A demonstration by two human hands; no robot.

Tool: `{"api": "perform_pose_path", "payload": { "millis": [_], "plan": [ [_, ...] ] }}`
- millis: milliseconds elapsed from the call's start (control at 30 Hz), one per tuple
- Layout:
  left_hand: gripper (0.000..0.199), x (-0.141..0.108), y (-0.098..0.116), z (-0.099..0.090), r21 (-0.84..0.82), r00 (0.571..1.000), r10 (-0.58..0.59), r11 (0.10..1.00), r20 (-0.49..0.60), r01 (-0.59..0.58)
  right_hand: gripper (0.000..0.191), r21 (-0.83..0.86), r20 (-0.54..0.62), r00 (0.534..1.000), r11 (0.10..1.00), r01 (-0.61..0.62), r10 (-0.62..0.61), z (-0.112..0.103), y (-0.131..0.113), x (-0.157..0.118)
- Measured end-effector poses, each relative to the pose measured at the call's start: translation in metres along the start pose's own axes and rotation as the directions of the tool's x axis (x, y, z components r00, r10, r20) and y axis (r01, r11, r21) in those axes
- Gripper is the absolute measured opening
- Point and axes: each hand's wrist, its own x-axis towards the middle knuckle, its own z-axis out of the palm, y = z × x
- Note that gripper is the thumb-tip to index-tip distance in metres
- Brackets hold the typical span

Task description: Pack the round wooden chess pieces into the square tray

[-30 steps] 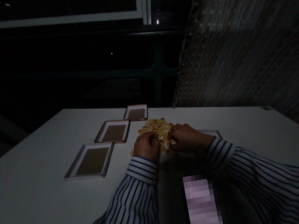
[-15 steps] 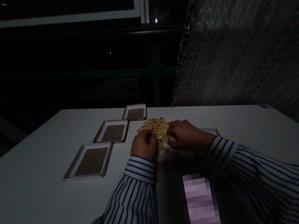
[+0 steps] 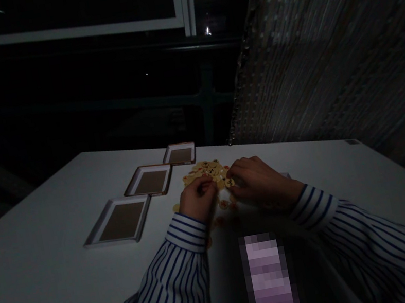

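A heap of round, pale Chinese chess pieces [image 3: 211,170] with dark and red characters lies beyond my hands on the table. My right hand [image 3: 258,178] is closed, with a Chinese chess piece [image 3: 229,183] marked in black between its thumb and fingers. To its left, my left hand [image 3: 197,198] has its fingertips pressed together at the near edge of the heap; whatever is in them is hidden. Loose red-marked pieces [image 3: 224,204] lie in shadow between and below my wrists. Beside my left wrist is a single piece [image 3: 176,208].
On the white table [image 3: 42,263], three shallow trays run diagonally at the left: a near tray [image 3: 144,223], a middle tray [image 3: 169,180] and a far tray [image 3: 194,153]. Another pale rim [image 3: 286,175] shows behind my right hand. A bead curtain [image 3: 290,73] hangs beyond the right side.
The view has shifted slightly. My right hand has turned so that the black-marked piece in its fingers shows more plainly. My left fingertips have come together at the heap.
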Motion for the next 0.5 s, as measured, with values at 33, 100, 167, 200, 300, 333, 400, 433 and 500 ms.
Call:
{"api": "perform_pose_path", "payload": {
  "millis": [33, 100, 167, 200, 300, 333, 400, 433, 500],
  "plan": [
    [0.026, -0.003, 0.003, 0.002, -0.038, 0.999, -0.019, 0.999, 0.027, 0.020, 0.029, 0.000, -0.002, 1.000, 1.000, 0.000, 0.000, -0.001, -0.001, -0.002],
    [0.024, -0.008, 0.009, 0.007, -0.117, 0.995, -0.050, 0.991, 0.091, 0.061, 0.028, 0.000, -0.001, 1.000, 1.000, 0.000, 0.000, -0.004, -0.003, -0.007],
    [0.020, -0.012, 0.016, 0.011, -0.201, 0.987, -0.095, 0.972, 0.132, 0.121, 0.027, 0.007, -0.002, 1.000, 1.000, 0.007, -0.007, -0.005, -0.005, -0.011],
    [0.018, -0.014, 0.018, 0.012, -0.236, 0.982, -0.111, 0.961, 0.151, 0.145, 0.027, 0.013, -0.001, 1.000, 1.000, 0.014, -0.014, -0.005, -0.005, -0.013],
    [0.017, -0.018, 0.023, 0.016, -0.292, 0.971, -0.136, 0.937, 0.198, 0.191, 0.028, 0.031, -0.004, 0.999, 0.999, 0.036, -0.036, -0.003, -0.005, -0.018],
    [0.017, -0.019, 0.024, 0.017, -0.299, 0.967, -0.141, 0.933, 0.212, 0.201, 0.029, 0.035, -0.006, 0.999, 0.999, 0.040, -0.040, -0.002, -0.005, -0.020],
    [0.017, -0.021, 0.024, 0.018, -0.304, 0.963, -0.141, 0.930, 0.231, 0.209, 0.029, 0.043, -0.006, 0.999, 0.998, 0.043, -0.043, -0.001, -0.005, -0.023],
    [0.016, -0.021, 0.025, 0.018, -0.301, 0.962, -0.137, 0.931, 0.235, 0.206, 0.029, 0.048, -0.004, 0.999, 0.998, 0.045, -0.044, 0.000, -0.005, -0.025],
    [0.014, -0.023, 0.026, 0.020, -0.282, 0.966, -0.127, 0.941, 0.226, 0.190, 0.029, 0.061, -0.007, 0.999, 0.997, 0.047, -0.046, 0.001, -0.005, -0.028]
  ]
}}
